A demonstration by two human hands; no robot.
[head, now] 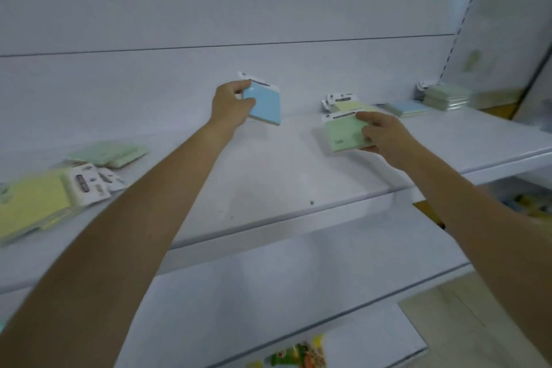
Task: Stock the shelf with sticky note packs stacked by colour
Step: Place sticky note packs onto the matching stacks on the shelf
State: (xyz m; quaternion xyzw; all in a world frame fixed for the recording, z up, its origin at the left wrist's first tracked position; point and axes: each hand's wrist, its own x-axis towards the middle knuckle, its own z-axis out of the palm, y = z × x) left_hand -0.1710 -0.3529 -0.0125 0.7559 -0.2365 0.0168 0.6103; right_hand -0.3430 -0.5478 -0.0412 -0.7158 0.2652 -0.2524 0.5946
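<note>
My left hand (230, 103) grips a blue sticky note pack (265, 106), held tilted above the middle of the white shelf (268, 185). To its right, my right hand (380, 134) holds a green sticky note pack (343, 136) just over the shelf. Behind that pack lies a yellow pack (348, 104). Further right sit a blue stack (406, 107) and a green stack (446, 97). At the left end lie loose green packs (109, 154) and yellow packs (35, 203).
The shelf's white back panel (239, 9) rises behind the packs. A perforated upright (466, 9) bounds the shelf on the right. Lower white shelves (268, 293) run beneath, with colourful packaged goods (298, 357) at the bottom edge.
</note>
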